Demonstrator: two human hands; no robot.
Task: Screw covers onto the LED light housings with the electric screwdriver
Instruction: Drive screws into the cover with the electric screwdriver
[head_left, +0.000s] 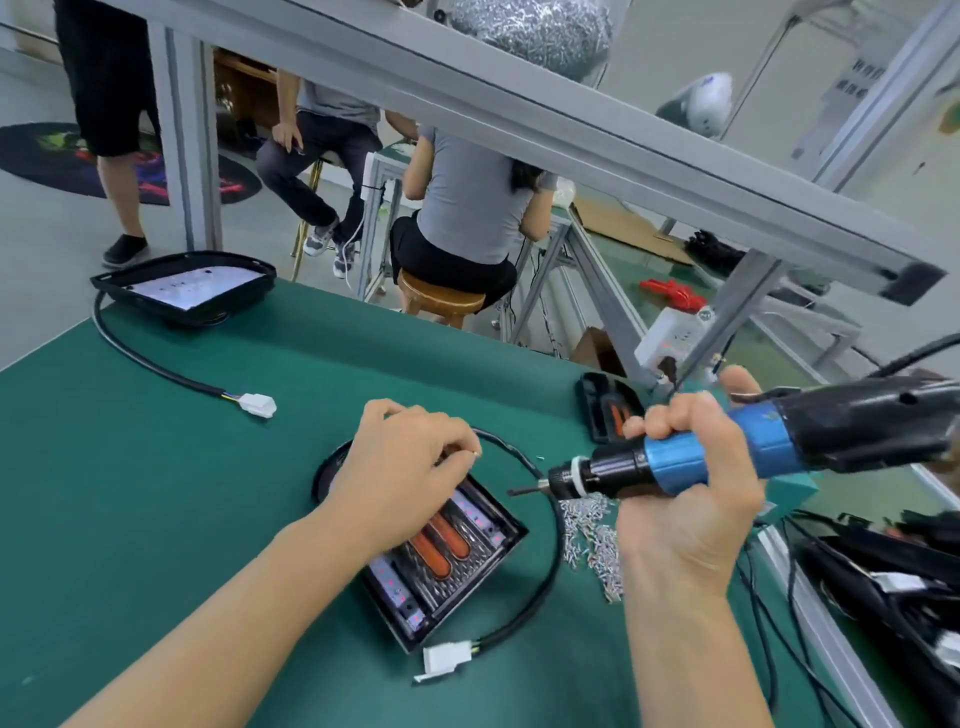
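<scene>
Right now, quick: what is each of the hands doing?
Left hand: fingers curled on the LED light housing, apparently pinching something small; what cannot be told.
Right hand: gripping the electric screwdriver, bit off the housing.

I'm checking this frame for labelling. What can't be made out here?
- Head view: the left hand covers the far end of the LED light housing.
- Whether its fingers pinch a screw: too small.
- The electric screwdriver rear: cut off by the right edge.
- Wall signs: blurred.
</scene>
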